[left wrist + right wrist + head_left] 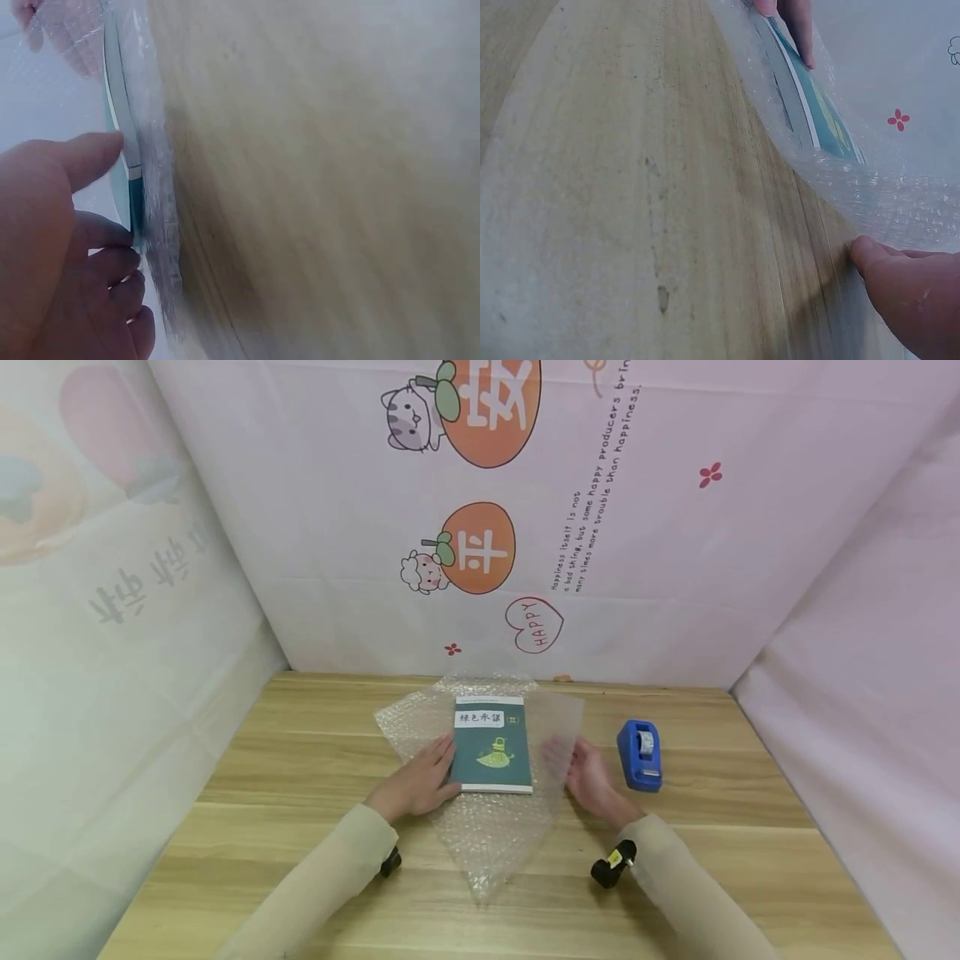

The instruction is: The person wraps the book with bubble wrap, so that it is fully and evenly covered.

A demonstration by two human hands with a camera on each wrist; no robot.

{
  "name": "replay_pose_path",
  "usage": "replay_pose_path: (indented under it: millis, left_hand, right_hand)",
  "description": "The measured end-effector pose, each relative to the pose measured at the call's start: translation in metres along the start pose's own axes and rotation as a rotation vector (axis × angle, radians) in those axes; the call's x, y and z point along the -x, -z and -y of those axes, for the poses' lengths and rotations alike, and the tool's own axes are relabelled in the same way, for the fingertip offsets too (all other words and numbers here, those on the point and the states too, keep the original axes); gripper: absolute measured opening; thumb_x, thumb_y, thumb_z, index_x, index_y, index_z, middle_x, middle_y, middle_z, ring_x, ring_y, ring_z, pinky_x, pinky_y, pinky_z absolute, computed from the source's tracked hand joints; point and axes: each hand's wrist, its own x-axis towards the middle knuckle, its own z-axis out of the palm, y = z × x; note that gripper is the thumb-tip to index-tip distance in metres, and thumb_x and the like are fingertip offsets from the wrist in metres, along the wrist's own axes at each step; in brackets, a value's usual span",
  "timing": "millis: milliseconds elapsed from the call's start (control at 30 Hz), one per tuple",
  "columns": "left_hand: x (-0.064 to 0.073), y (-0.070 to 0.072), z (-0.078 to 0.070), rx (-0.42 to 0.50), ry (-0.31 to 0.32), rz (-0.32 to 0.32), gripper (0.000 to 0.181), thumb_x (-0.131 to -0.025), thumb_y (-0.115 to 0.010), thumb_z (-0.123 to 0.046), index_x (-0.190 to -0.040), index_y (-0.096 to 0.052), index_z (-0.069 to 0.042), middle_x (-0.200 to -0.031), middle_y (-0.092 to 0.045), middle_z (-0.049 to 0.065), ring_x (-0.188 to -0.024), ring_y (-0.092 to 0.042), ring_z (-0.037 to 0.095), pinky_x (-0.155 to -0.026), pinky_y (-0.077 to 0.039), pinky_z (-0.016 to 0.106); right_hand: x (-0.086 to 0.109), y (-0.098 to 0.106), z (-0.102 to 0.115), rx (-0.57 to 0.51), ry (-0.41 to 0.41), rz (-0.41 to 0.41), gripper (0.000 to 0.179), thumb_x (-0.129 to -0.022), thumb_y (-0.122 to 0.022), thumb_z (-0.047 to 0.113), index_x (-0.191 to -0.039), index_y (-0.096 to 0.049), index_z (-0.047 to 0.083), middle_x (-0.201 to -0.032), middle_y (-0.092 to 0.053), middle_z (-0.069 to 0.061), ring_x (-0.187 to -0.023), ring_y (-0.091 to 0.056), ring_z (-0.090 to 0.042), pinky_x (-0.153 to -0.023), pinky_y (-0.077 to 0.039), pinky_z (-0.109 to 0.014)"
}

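A green booklet (491,747) with a white title label and a yellow leaf drawing lies on a sheet of bubble wrap (480,843). My left hand (422,778) rests along the booklet's left edge, its thumb at the lower corner. In the left wrist view, the left thumb (97,156) and fingertips touch the booklet's side (127,142). On the other side, my right hand (588,777) is under the raised right flap of the wrap, fingers showing through it. The right wrist view has the right thumb (866,251) at the wrap's edge (900,202).
To the right of my right hand stands a blue tape dispenser (641,756) with a roll of clear tape. The wooden table (300,760) ends at a printed cloth backdrop (637,635), with white cloth on both sides. Dark wrist cameras hang under both sleeves.
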Motion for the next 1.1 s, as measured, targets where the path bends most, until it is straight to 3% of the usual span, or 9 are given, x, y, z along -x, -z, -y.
replay_pose_path:
  millis: [300,433,567,633,700,800,867,933,1100]
  left_hand:
    - [0.006,-0.001,0.004,0.035,0.007,-0.001,0.074,-0.113,-0.043,-0.04,-0.166,-0.018,0.006,-0.177,-0.012,0.021,-0.167,-0.011,0.035,-0.137,-0.016,0.047]
    - [0.006,-0.002,0.005,0.05,0.01,-0.004,0.074,-0.113,-0.045,-0.039,-0.165,-0.02,0.006,-0.177,-0.013,0.021,-0.167,-0.011,0.035,-0.137,-0.016,0.048]
    - [0.006,-0.002,0.005,0.05,0.011,0.001,0.074,-0.113,-0.045,-0.04,-0.166,-0.02,0.005,-0.177,-0.013,0.02,-0.167,-0.011,0.035,-0.137,-0.016,0.048]
    - [0.005,-0.002,0.005,0.044,0.014,0.004,0.074,-0.113,-0.044,-0.041,-0.166,-0.02,0.005,-0.178,-0.013,0.019,-0.167,-0.011,0.034,-0.137,-0.016,0.048]
    - [0.005,-0.002,0.004,0.044,0.015,0.002,0.074,-0.113,-0.044,-0.041,-0.166,-0.02,0.005,-0.178,-0.013,0.019,-0.167,-0.011,0.034,-0.137,-0.017,0.048]
    - [0.004,-0.001,0.004,0.045,0.015,-0.002,0.074,-0.113,-0.045,-0.041,-0.166,-0.021,0.004,-0.177,-0.014,0.019,-0.167,-0.012,0.034,-0.137,-0.017,0.048]
    - [0.005,-0.001,0.004,0.045,0.008,-0.007,0.074,-0.112,-0.045,-0.041,-0.166,-0.021,0.005,-0.177,-0.015,0.02,-0.167,-0.012,0.034,-0.137,-0.018,0.048]
    - [0.006,0.0,0.004,0.041,0.001,-0.01,0.074,-0.112,-0.045,-0.041,-0.166,-0.021,0.005,-0.177,-0.015,0.02,-0.166,-0.013,0.035,-0.137,-0.018,0.048]
    - [0.01,0.001,0.005,0.05,-0.004,-0.018,0.073,-0.112,-0.046,-0.038,-0.166,-0.021,0.005,-0.177,-0.015,0.021,-0.166,-0.014,0.035,-0.136,-0.018,0.049]
  right_hand:
    - [-0.005,-0.005,-0.003,-0.048,0.008,-0.038,0.055,-0.117,-0.013,0.021,-0.166,-0.015,-0.002,-0.17,-0.027,-0.025,-0.159,-0.029,-0.035,-0.135,-0.025,-0.042]
    - [-0.008,-0.009,-0.003,-0.045,0.023,-0.068,0.051,-0.117,-0.018,0.021,-0.161,-0.025,-0.004,-0.154,-0.048,-0.015,-0.149,-0.043,-0.027,-0.131,-0.033,-0.039]
    - [-0.01,-0.013,-0.003,-0.013,0.029,-0.08,0.048,-0.117,-0.023,0.023,-0.157,-0.034,-0.001,-0.136,-0.058,-0.003,-0.132,-0.054,-0.018,-0.116,-0.046,-0.031]
    - [-0.009,-0.014,-0.002,0.018,0.021,-0.07,0.049,-0.117,-0.022,0.025,-0.159,-0.035,0.002,-0.14,-0.058,-0.006,-0.134,-0.053,-0.018,-0.113,-0.048,-0.029]
    - [-0.008,-0.016,0.0,0.057,0.014,-0.052,0.052,-0.118,-0.021,0.027,-0.162,-0.034,0.003,-0.152,-0.053,-0.015,-0.142,-0.05,-0.024,-0.12,-0.045,-0.035]
    - [-0.007,-0.018,0.001,0.134,0.011,-0.001,0.058,-0.118,-0.017,0.03,-0.166,-0.025,-0.001,-0.171,-0.03,-0.023,-0.161,-0.03,-0.035,-0.133,-0.028,-0.047]
    - [-0.007,-0.02,0.002,0.15,0.018,0.027,0.06,-0.118,-0.016,0.03,-0.165,-0.02,-0.007,-0.174,-0.021,-0.027,-0.164,-0.02,-0.039,-0.136,-0.017,-0.052]
    - [-0.008,-0.022,0.001,0.171,0.025,0.055,0.061,-0.118,-0.015,0.03,-0.164,-0.017,-0.01,-0.174,-0.016,-0.028,-0.165,-0.014,-0.042,-0.137,-0.013,-0.052]
    - [-0.008,-0.025,0.002,0.283,0.059,0.111,0.061,-0.118,-0.014,0.029,-0.165,-0.017,-0.009,-0.175,-0.016,-0.027,-0.164,-0.015,-0.041,-0.136,-0.015,-0.051]
